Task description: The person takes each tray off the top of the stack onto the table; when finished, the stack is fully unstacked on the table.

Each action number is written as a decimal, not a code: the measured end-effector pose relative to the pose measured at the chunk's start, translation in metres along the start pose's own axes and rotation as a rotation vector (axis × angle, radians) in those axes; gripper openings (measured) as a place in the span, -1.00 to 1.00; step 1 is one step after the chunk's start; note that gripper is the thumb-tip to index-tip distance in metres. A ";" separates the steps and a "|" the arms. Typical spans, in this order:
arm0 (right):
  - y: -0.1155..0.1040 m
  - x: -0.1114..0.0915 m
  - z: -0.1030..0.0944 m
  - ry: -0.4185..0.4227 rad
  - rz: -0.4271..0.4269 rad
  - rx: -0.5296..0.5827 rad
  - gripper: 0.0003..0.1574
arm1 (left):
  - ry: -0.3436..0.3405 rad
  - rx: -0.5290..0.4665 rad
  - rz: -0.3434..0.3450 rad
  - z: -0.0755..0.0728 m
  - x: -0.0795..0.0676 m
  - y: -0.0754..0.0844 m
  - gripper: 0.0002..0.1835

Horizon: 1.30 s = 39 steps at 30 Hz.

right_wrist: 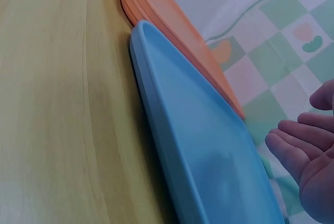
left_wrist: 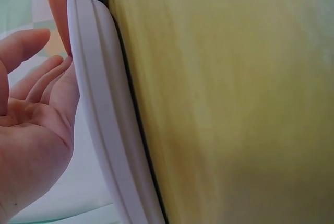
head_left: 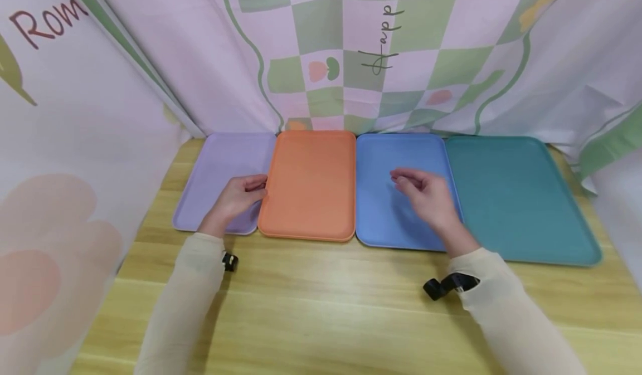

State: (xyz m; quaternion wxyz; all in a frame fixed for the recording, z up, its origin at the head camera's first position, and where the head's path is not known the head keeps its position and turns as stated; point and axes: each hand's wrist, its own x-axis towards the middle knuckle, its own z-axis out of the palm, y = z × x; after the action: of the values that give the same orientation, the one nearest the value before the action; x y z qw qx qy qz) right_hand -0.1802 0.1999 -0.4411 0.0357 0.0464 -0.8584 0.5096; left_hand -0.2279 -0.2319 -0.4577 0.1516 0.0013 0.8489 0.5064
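Four trays lie side by side in a row: a purple tray (head_left: 236, 155), an orange tray (head_left: 312, 188), a blue tray (head_left: 401, 152) and a teal tray (head_left: 511, 202). My left hand (head_left: 238, 198) is over the purple tray, its fingertips at the left edge of the orange one. In the left wrist view that hand's thumb stands apart from its extended fingers. Above the blue tray hovers my right hand (head_left: 427, 195), holding nothing. Its fingers look loosely extended in the right wrist view, apart from the blue tray (right_wrist: 209, 145).
The trays rest on a wooden table (head_left: 321, 302), along its far side. A patterned curtain (head_left: 368, 35) hangs right behind them, and another printed cloth (head_left: 65, 141) hangs at the left. Each wrist bears a black camera strap (head_left: 451, 286).
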 end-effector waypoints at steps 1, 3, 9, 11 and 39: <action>0.000 0.001 0.003 -0.004 0.001 -0.011 -0.54 | 0.000 0.000 0.002 0.000 0.000 0.000 -0.41; -0.001 0.003 0.008 -0.015 0.007 -0.027 -0.55 | -0.003 0.005 0.014 0.000 0.000 0.000 -0.41; -0.005 0.007 0.020 -0.055 0.039 -0.022 -0.54 | -0.019 0.001 0.053 0.000 -0.001 0.002 -0.41; -0.006 0.008 0.023 -0.065 0.042 -0.028 -0.54 | -0.022 0.000 0.062 0.000 -0.001 0.002 -0.42; -0.010 0.018 0.083 -0.125 0.041 -0.065 -0.31 | -0.039 -0.001 0.031 0.001 -0.002 0.001 -0.41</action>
State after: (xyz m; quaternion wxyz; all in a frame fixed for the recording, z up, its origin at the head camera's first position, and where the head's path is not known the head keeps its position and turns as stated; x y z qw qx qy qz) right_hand -0.1982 0.1218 -0.4702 -0.0269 0.0592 -0.8759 0.4781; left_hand -0.2260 -0.2314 -0.4568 0.1604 0.0244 0.8453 0.5090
